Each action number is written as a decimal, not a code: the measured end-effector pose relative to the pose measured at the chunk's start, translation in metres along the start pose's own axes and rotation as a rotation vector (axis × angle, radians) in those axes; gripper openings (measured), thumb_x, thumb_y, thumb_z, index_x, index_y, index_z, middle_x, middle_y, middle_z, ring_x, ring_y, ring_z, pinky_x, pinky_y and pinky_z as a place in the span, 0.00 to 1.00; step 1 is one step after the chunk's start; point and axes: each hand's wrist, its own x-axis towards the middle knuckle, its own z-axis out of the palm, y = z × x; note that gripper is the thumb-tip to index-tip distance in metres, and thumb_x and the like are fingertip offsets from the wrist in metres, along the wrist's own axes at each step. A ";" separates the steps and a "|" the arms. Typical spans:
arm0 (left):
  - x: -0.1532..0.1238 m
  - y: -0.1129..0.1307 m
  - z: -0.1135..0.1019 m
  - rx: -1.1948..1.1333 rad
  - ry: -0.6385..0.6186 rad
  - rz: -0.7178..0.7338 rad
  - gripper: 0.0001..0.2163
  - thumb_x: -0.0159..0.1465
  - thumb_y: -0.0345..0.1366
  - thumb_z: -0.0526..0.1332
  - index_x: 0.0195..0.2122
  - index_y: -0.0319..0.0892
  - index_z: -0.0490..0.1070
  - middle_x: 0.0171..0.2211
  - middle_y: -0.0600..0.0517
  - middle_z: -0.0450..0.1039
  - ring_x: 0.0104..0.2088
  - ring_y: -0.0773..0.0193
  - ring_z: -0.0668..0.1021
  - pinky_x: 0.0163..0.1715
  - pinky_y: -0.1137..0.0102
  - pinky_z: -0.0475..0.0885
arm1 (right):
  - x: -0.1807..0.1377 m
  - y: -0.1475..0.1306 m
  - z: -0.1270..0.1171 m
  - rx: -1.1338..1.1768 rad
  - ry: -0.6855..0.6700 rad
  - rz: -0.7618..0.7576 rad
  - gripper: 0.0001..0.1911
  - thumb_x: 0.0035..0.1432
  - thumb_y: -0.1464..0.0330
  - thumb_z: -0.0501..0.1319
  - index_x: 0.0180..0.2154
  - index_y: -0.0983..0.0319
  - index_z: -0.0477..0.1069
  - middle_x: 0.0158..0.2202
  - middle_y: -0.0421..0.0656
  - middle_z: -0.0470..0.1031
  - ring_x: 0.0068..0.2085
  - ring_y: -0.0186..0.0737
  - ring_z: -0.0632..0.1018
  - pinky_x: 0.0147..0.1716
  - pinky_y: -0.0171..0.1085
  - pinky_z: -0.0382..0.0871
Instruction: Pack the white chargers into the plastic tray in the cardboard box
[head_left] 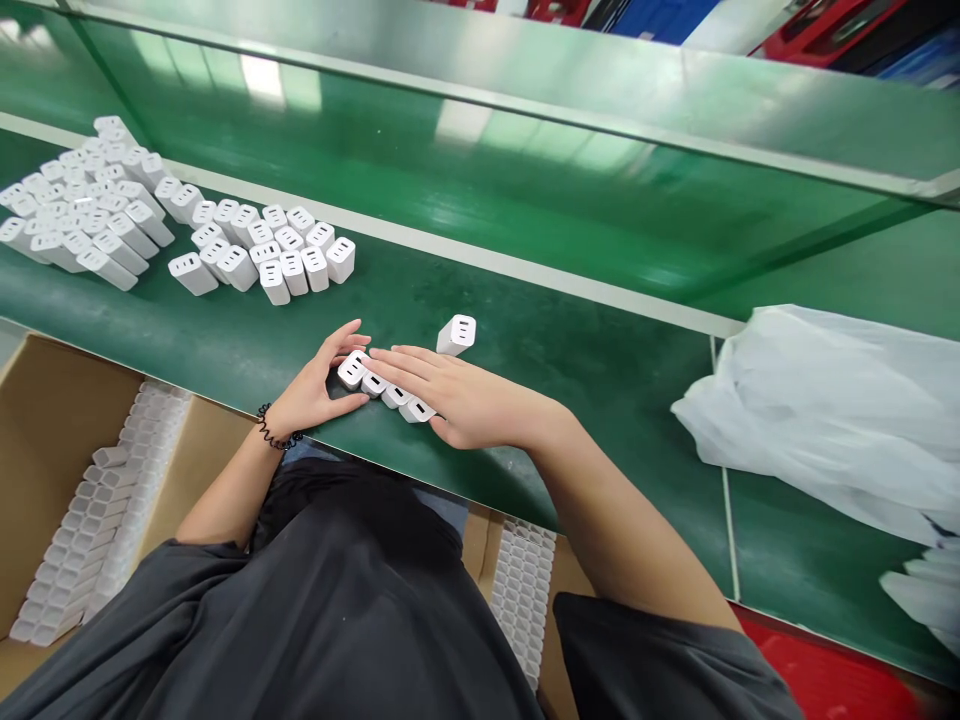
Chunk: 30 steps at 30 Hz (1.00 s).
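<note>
My left hand (319, 385) and my right hand (457, 395) rest on the green table (570, 360) near its front edge. Between them lies a short row of white chargers (375, 384). The left hand's fingers curl around the row's left end. My right hand lies flat over the row's right part, fingers stretched out and together. One single white charger (457, 334) stands just behind the right hand's fingertips.
Many white chargers (112, 215) are grouped at the back left of the table. A white plastic bag (840, 410) lies at the right. Cardboard boxes (52, 430) with packed chargers (105, 520) sit below the table edge. A raised green shelf (600, 90) runs behind.
</note>
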 end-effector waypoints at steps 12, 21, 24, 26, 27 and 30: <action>-0.006 0.002 -0.011 0.035 -0.137 -0.020 0.40 0.64 0.36 0.61 0.73 0.50 0.38 0.63 0.40 0.65 0.60 0.53 0.72 0.59 0.56 0.70 | -0.012 -0.016 0.013 -0.171 0.114 0.221 0.40 0.55 0.69 0.63 0.67 0.67 0.54 0.60 0.62 0.63 0.57 0.61 0.71 0.51 0.55 0.73; 0.022 -0.003 -0.014 0.348 -0.025 -0.022 0.35 0.62 0.39 0.66 0.68 0.46 0.54 0.52 0.46 0.74 0.51 0.56 0.75 0.54 0.59 0.72 | -0.011 -0.021 0.017 -0.150 0.123 0.276 0.35 0.59 0.68 0.61 0.66 0.67 0.57 0.68 0.63 0.53 0.65 0.63 0.65 0.60 0.57 0.67; 0.065 -0.014 -0.013 0.590 0.002 0.034 0.36 0.59 0.36 0.67 0.67 0.41 0.57 0.49 0.44 0.74 0.49 0.50 0.74 0.53 0.54 0.71 | -0.007 -0.020 0.020 -0.155 0.123 0.304 0.36 0.58 0.65 0.62 0.66 0.68 0.57 0.66 0.64 0.58 0.61 0.63 0.69 0.56 0.57 0.69; 0.090 -0.019 -0.013 0.666 0.010 0.073 0.37 0.58 0.37 0.68 0.67 0.39 0.57 0.52 0.41 0.73 0.51 0.46 0.73 0.54 0.51 0.69 | -0.003 -0.021 0.023 -0.161 0.143 0.378 0.38 0.58 0.64 0.62 0.66 0.69 0.56 0.64 0.65 0.60 0.59 0.65 0.70 0.53 0.56 0.71; 0.098 -0.019 -0.013 0.680 0.027 0.098 0.37 0.59 0.38 0.68 0.68 0.39 0.56 0.54 0.40 0.71 0.52 0.45 0.72 0.56 0.50 0.68 | -0.002 -0.022 0.025 -0.163 0.158 0.422 0.39 0.58 0.63 0.62 0.66 0.70 0.56 0.63 0.66 0.60 0.58 0.66 0.70 0.52 0.56 0.71; 0.098 -0.004 -0.011 0.649 0.107 0.156 0.34 0.62 0.43 0.66 0.67 0.42 0.57 0.59 0.41 0.67 0.56 0.45 0.71 0.58 0.51 0.66 | 0.000 -0.027 0.031 -0.163 0.214 0.511 0.40 0.58 0.62 0.62 0.67 0.70 0.55 0.62 0.66 0.61 0.58 0.67 0.69 0.51 0.57 0.71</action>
